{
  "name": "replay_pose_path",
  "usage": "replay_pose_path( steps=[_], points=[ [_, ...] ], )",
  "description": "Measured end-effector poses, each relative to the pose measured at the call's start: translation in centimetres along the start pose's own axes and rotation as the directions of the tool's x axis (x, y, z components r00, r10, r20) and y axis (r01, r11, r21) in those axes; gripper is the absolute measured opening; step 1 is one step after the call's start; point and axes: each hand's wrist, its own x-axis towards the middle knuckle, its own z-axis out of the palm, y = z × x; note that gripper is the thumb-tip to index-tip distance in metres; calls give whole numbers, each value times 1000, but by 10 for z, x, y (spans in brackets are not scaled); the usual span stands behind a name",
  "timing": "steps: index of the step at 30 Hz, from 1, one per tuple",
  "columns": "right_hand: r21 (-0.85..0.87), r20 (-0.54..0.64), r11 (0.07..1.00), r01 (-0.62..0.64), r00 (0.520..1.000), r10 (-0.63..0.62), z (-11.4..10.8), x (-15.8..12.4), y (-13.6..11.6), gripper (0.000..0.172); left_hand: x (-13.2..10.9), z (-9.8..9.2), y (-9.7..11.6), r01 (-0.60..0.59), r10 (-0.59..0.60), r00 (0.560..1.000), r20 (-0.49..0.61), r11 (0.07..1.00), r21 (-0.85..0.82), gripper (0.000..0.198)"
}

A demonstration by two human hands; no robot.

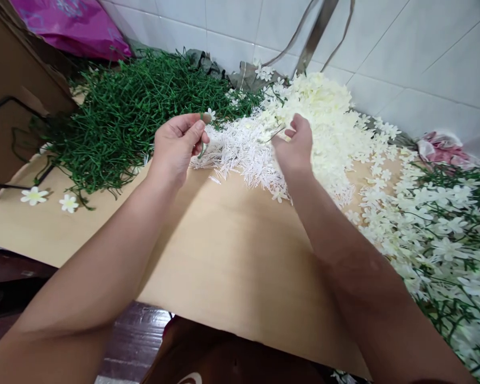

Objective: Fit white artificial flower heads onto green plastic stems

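Observation:
Between the thumb and fingers of my left hand (182, 141) is a green plastic flower stem (201, 153), its curved end hanging below the fingers. A small white flower shows just past the fingertips. My right hand (296, 146) is over the edge of the cream flower-petal pile (324, 114), its fingers bent toward the thumb. A thin dark needle-like piece (277, 133) shows at the thumb tip; the grip on it is partly hidden. Between and beyond the hands lies a heap of thin white stamen-like pieces (236, 146).
A large heap of green stems (144, 101) lies at the back left. Finished-looking white flowers on stems (448, 240) cover the right side. Two loose flowers (34, 196) rest at left on the wooden tabletop (224, 256), near a cardboard box (20, 96). A tiled wall stands behind.

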Motion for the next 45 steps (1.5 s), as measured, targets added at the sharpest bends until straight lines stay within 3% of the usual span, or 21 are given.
replay_pose_path(
  steps=[2, 5, 7, 12, 17, 20, 25, 27, 29, 32, 33, 34, 35, 38, 39, 40, 43, 45],
  points=[
    [-215, 5, 977, 13, 1000, -13, 11, -15, -23, 25, -2, 2, 1, 5, -5, 1000, 19, 1000, 8, 11],
    [-321, 251, 935, 149, 966, -67, 31, -37, -59, 24, -4, 4, 1, 24, -26, 999, 38, 999, 36, 13],
    [-351, 347, 913, 209, 934, -80, 41, -46, -74, 22, -5, 4, 2, 20, -23, 999, 47, 998, 58, 11],
    [-421, 475, 848, 323, 875, -98, 53, -49, -79, 21, -6, 3, 1, -23, 19, 996, 85, 999, 49, 6],
    [-420, 544, 827, 374, 833, -100, 59, -46, -80, 31, -6, 3, -2, -11, 10, 994, 110, 1000, 7, 6],
    [-411, 493, 863, 293, 868, -60, 54, -42, -80, 34, -6, 2, -2, -22, 18, 991, 129, 999, 29, 4],
    [-281, 234, 959, 19, 971, 49, 24, -28, -65, 19, -9, -6, 5, -1, -15, 967, 256, 998, 61, 4],
    [-123, 141, 987, -99, 983, 116, 7, -22, -52, 14, -13, -7, 7, 4, -57, 924, 377, 990, 139, 8],
    [83, 103, 974, -210, 974, 201, -13, -20, -38, 12, -19, -6, 7, 17, -158, 830, 535, 966, 258, 12],
    [335, 121, 881, -333, 943, 311, -47, -23, -24, 9, -29, 1, -2, -25, -311, 629, 713, 908, 418, 13],
    [393, 129, 849, -355, 935, 331, -58, -26, -22, 9, -33, 5, -6, -88, -314, 591, 743, 890, 446, 13],
    [438, 142, 818, -372, 928, 345, -67, -28, -21, 9, -36, 9, -10, -172, -290, 583, 759, 868, 465, 12],
    [474, 165, 790, -389, 920, 355, -75, -31, -21, 9, -38, 14, -14, -261, -247, 604, 758, 837, 480, 12],
    [545, 220, 721, -428, 903, 370, -89, -36, -21, 6, -48, 34, -20, -447, -72, 730, 680, 702, 554, 19],
    [562, 228, 706, -432, 901, 369, -90, -36, -21, 8, -51, 43, -21, -488, -28, 752, 659, 649, 584, 23],
    [573, 234, 696, -432, 901, 366, -90, -37, -20, 10, -55, 53, -22, -534, 10, 755, 656, 591, 605, 25],
    [577, 258, 696, -428, 904, 342, -86, -37, -18, 12, -64, 82, -25, -698, 31, 666, 746, 379, 607, 30],
    [565, 259, 708, -424, 906, 335, -84, -38, -17, 13, -64, 98, -29, -752, 18, 629, 777, 271, 602, 28]
  ],
)
